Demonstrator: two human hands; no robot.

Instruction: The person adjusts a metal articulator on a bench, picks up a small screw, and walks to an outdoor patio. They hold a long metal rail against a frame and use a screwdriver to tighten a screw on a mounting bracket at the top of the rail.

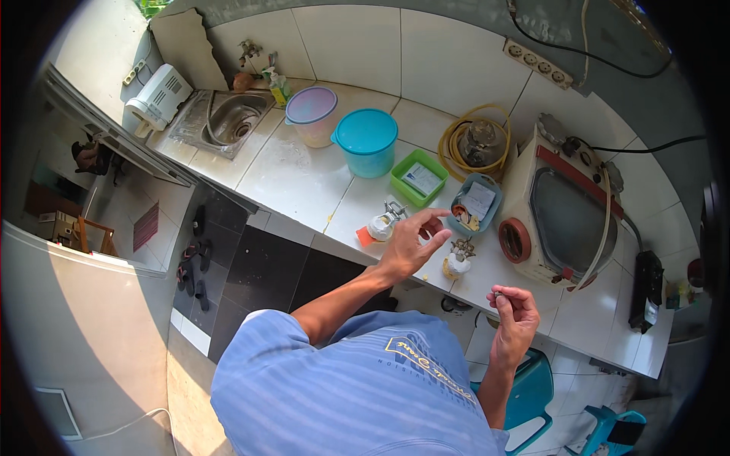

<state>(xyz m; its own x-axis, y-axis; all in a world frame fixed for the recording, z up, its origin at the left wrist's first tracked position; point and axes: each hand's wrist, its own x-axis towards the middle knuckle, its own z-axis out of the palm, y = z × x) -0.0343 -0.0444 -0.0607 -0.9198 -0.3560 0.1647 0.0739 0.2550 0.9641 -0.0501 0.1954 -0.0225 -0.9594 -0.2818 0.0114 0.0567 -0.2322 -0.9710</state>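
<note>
Right now, the right hand (518, 318) pinches a small dark piece (498, 295) between thumb and fingertips, just off the front edge of the worktop (285, 182). Over the worktop, the left hand (411, 245) has its fingers loosely curled, thumb and forefinger parted. Beside it sits a white lump with a metal frame (380, 226) and an orange base; between the hands stands a second white lump (456, 264) topped with metal. Behind are a blue-grey tub (496, 204) and a green tray (398, 182).
</note>
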